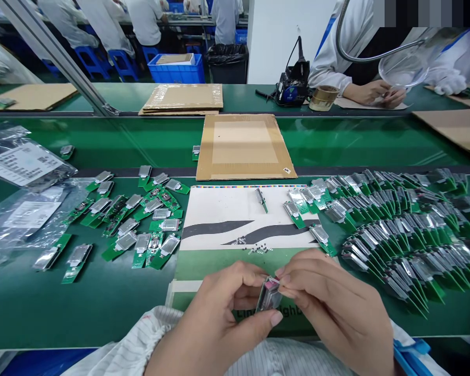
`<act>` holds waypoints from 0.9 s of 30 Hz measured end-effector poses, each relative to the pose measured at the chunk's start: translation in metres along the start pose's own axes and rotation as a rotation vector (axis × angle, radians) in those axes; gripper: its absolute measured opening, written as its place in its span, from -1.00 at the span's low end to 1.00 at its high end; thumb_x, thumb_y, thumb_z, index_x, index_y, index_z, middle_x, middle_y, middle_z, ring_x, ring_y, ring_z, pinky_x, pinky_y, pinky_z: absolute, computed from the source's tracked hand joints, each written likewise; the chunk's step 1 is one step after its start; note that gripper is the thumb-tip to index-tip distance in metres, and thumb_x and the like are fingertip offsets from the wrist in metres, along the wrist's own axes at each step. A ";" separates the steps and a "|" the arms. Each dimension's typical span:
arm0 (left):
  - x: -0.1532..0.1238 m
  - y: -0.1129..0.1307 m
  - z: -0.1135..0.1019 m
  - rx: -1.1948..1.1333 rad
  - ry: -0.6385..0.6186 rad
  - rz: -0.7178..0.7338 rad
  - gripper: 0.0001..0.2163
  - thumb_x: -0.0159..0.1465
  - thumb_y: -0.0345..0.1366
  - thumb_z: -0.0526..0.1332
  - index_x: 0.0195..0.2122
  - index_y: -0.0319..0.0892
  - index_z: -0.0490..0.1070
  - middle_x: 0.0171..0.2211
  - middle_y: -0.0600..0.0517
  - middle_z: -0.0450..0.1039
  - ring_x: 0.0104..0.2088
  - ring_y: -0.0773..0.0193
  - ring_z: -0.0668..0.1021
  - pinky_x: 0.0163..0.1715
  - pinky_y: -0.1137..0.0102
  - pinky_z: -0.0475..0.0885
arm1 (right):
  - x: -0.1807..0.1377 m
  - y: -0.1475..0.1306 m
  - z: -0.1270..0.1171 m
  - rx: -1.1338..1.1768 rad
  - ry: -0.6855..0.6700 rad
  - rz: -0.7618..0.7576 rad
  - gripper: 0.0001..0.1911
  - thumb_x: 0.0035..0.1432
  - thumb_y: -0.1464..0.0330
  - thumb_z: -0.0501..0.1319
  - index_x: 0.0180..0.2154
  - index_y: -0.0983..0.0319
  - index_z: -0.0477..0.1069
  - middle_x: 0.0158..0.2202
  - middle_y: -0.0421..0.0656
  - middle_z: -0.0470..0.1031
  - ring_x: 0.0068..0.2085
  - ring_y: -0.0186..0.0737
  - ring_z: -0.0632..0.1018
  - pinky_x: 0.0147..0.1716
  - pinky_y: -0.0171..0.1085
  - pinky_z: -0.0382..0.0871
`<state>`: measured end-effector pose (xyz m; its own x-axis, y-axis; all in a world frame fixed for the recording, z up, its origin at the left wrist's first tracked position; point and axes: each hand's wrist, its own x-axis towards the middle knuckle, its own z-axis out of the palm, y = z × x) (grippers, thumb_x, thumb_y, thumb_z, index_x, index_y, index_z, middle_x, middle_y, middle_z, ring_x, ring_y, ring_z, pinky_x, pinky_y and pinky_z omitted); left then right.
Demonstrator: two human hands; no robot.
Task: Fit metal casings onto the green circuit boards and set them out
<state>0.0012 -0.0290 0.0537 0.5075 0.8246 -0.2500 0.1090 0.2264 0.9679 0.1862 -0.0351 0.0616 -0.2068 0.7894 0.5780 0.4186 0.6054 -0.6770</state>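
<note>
My left hand (pixel 235 308) grips a small circuit board (pixel 269 295) with a silvery metal part, held tilted between thumb and fingers low over the printed board. At its upper end a pink patch shows beside a thin pale edge. There my right hand (pixel 332 303) has thumb and fingertips pinched together against the piece; what lies between them is hidden. Beneath both hands is a white-and-green printed board (pixel 219 263). Small dark-and-white bits (pixel 258 249) are scattered on it, and a single circuit board (pixel 261 200) lies near its far edge.
Loose circuit boards (pixel 156 214) spread to the left, beside plastic bags (pixel 27 162). Dense rows of similar boards (pixel 411 245) fan out on the right. Cardboard (pixel 246 146) lies ahead. Across the bench, a co-worker's hands (pixel 376 94) work near a tape roll (pixel 323 98).
</note>
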 end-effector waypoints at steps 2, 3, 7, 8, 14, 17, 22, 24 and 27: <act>0.001 0.001 0.000 -0.012 -0.011 0.008 -0.86 0.21 -0.32 0.29 -0.21 -0.09 0.39 -0.20 -0.01 0.43 -0.21 0.20 0.53 -0.20 0.30 0.52 | -0.001 0.002 0.001 0.030 -0.008 0.026 -0.81 0.23 0.59 0.11 -0.24 0.25 0.43 -0.36 -0.13 0.52 -0.31 -0.24 0.55 -0.36 -0.28 0.50; 0.001 0.001 0.000 -0.016 -0.014 0.010 -0.86 0.20 -0.33 0.29 -0.22 -0.09 0.39 -0.22 -0.01 0.43 -0.22 0.21 0.53 -0.21 0.32 0.52 | -0.001 0.002 0.001 0.042 -0.012 0.032 -0.81 0.24 0.59 0.11 -0.25 0.24 0.43 -0.36 -0.14 0.52 -0.31 -0.24 0.54 -0.36 -0.29 0.49; 0.002 0.003 0.000 0.003 -0.013 -0.001 -0.87 0.20 -0.34 0.28 -0.21 -0.09 0.41 -0.21 0.00 0.44 -0.22 0.22 0.54 -0.21 0.34 0.52 | -0.002 0.003 0.003 0.051 -0.017 0.033 -0.83 0.24 0.58 0.12 -0.26 0.25 0.42 -0.36 -0.14 0.50 -0.30 -0.25 0.53 -0.35 -0.31 0.47; 0.001 0.003 0.000 0.015 -0.008 -0.008 -0.86 0.21 -0.34 0.28 -0.20 -0.09 0.41 -0.20 0.00 0.44 -0.21 0.21 0.55 -0.20 0.33 0.53 | -0.002 0.002 0.003 0.043 -0.011 0.033 -0.83 0.24 0.59 0.12 -0.26 0.25 0.42 -0.36 -0.13 0.51 -0.30 -0.25 0.52 -0.35 -0.30 0.46; 0.002 0.002 0.000 0.058 -0.006 -0.010 -0.87 0.23 -0.31 0.27 -0.20 -0.08 0.39 -0.19 -0.02 0.44 -0.20 0.18 0.56 -0.22 0.31 0.53 | -0.001 -0.002 0.006 -0.026 0.043 0.047 -0.84 0.22 0.56 0.15 -0.28 0.22 0.44 -0.37 -0.14 0.53 -0.33 -0.21 0.54 -0.39 -0.27 0.48; 0.004 0.002 0.000 0.046 -0.010 0.003 -0.89 0.23 -0.32 0.26 -0.22 -0.08 0.37 -0.21 0.00 0.44 -0.23 0.21 0.56 -0.25 0.34 0.52 | -0.002 -0.001 0.005 0.018 0.033 0.065 -0.88 0.24 0.53 0.17 -0.23 0.22 0.43 -0.35 -0.13 0.54 -0.32 -0.21 0.54 -0.36 -0.26 0.49; 0.004 0.005 0.000 0.052 -0.016 0.013 -0.90 0.23 -0.33 0.25 -0.28 -0.09 0.33 -0.26 0.03 0.42 -0.27 0.24 0.55 -0.30 0.36 0.51 | -0.007 0.001 0.004 0.160 -0.007 0.128 -0.88 0.32 0.44 0.13 -0.14 0.21 0.40 -0.29 -0.11 0.54 -0.26 -0.21 0.53 -0.33 -0.26 0.48; 0.003 0.005 0.000 0.067 -0.018 0.008 -0.91 0.23 -0.33 0.25 -0.27 -0.09 0.33 -0.25 0.02 0.43 -0.26 0.22 0.55 -0.28 0.34 0.52 | -0.008 0.001 0.004 0.180 -0.011 0.142 -0.88 0.30 0.48 0.14 -0.15 0.22 0.41 -0.28 -0.12 0.54 -0.26 -0.24 0.51 -0.31 -0.27 0.46; 0.001 0.004 -0.001 0.095 -0.022 -0.013 -0.90 0.23 -0.32 0.25 -0.24 -0.07 0.35 -0.20 0.00 0.44 -0.21 0.18 0.56 -0.26 0.31 0.52 | -0.007 0.001 0.005 0.205 -0.005 0.147 -0.82 0.25 0.57 0.15 -0.16 0.24 0.41 -0.29 -0.12 0.53 -0.27 -0.26 0.50 -0.31 -0.29 0.44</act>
<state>0.0015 -0.0273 0.0570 0.5240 0.8103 -0.2625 0.1952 0.1858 0.9630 0.1841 -0.0397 0.0547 -0.1614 0.8707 0.4646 0.2568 0.4916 -0.8321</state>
